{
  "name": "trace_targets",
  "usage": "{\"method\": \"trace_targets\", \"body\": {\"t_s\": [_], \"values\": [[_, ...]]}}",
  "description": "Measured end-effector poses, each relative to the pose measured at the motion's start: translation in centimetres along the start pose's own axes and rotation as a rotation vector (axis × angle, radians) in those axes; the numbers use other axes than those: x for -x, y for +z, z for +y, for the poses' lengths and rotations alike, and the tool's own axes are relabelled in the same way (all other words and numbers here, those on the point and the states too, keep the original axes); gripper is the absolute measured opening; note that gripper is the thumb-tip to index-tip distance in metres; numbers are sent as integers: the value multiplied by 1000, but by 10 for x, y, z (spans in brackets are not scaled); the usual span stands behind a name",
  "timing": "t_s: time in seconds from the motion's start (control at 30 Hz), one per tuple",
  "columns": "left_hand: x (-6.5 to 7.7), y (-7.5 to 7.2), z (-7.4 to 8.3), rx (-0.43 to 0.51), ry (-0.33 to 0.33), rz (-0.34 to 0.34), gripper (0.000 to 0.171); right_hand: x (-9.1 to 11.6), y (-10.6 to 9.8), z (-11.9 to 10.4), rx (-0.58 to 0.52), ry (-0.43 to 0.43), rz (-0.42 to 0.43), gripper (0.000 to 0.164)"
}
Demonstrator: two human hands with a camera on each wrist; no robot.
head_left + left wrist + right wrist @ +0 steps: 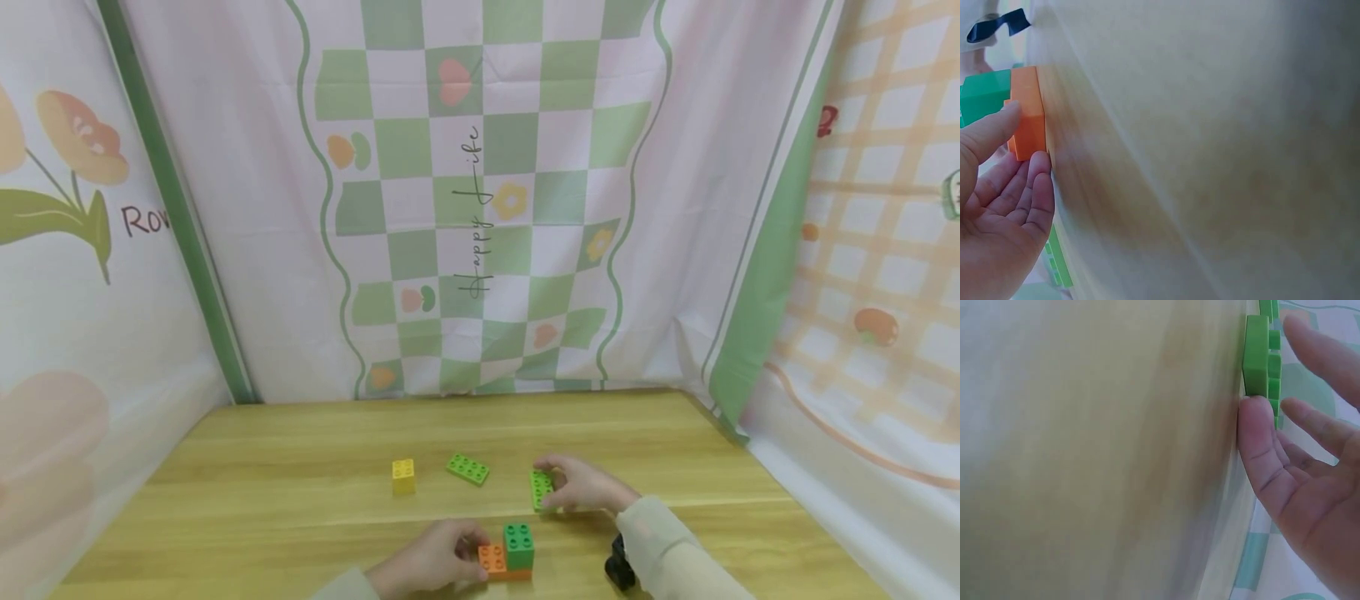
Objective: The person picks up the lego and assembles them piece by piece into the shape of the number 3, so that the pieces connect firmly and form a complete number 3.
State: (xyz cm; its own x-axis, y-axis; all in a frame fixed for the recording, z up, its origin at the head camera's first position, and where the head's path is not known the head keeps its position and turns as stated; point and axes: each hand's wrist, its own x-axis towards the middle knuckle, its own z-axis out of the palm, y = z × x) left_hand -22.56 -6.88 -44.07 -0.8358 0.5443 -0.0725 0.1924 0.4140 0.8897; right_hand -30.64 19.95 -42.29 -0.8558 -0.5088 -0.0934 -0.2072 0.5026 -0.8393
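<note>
My left hand (442,557) grips the left end of an orange brick (491,558), which lies on the table with a dark green brick (519,546) stacked on its right half. In the left wrist view the thumb presses the orange side and fingertips meet its end. My right hand (581,483) reaches round a light green eight-stud brick (538,490). A fingertip touches its end in the right wrist view, while the thumb (1325,362) stands apart from the studs. Behind the stack lies another light green brick (468,469).
A yellow brick (403,477) stands further left on the wooden table (300,492). Beside my right sleeve sits a black object (619,567), partly covered by it. Printed curtains (510,250) border the table at the back and sides.
</note>
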Motion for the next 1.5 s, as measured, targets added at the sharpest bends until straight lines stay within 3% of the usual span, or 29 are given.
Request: {"method": "trace_targets", "body": {"t_s": [0.47,1.03,1.5], "values": [[0,0,0,-9,0,0,23,-6,0,3,132,7,12,69],[-1,-1,0,0,-32,-6,22,-1,2,1,-29,48,46,78],[0,0,2,-28,-24,2,22,1,-2,-2,-149,-23,-20,72]]}}
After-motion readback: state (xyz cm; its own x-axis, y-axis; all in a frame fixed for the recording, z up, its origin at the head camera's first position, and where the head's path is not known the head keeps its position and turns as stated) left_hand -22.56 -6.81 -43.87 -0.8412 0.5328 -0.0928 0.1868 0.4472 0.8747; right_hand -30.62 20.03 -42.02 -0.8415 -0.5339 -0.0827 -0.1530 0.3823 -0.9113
